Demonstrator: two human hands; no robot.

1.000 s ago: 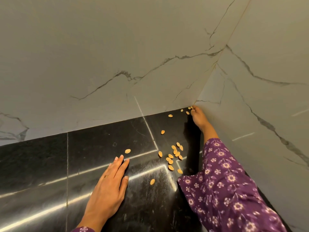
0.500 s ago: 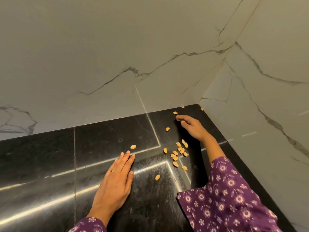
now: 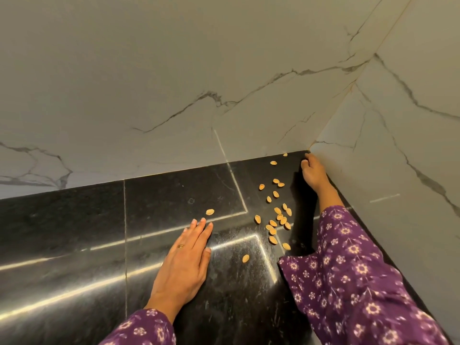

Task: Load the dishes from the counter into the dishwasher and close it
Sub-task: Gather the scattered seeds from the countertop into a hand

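In the head view, I am leaning over the black counter (image 3: 74,232) where it runs into the corner of the marble wall (image 3: 149,95). My left hand (image 3: 184,260) is lying flat, fingers straight and together, palm pressing on the stone. I judge it is bracing me for the long reach and standing ready as a stop for whatever I sweep its way. One stray shell (image 3: 209,211) is sitting just beyond its fingertips. My right hand (image 3: 312,174) is stretching deep into the corner against the side wall, fingers curling down onto the counter. I cannot tell whether they are pinching a shell or closing on nothing. The scattered shells (image 3: 278,220) are lying mostly in a loose bunch between my two arms, with a few trailing toward the corner, so I seem to be clearing litter rather than handling dishes. No dishes and no dishwasher are showing anywhere in this view. Compared with half a second ago, my right hand is no longer drawn back near the bunch with its fingers stretched out. It is reaching into the corner again, as it was a second ago, while my left hand is staying planted in the same spot.
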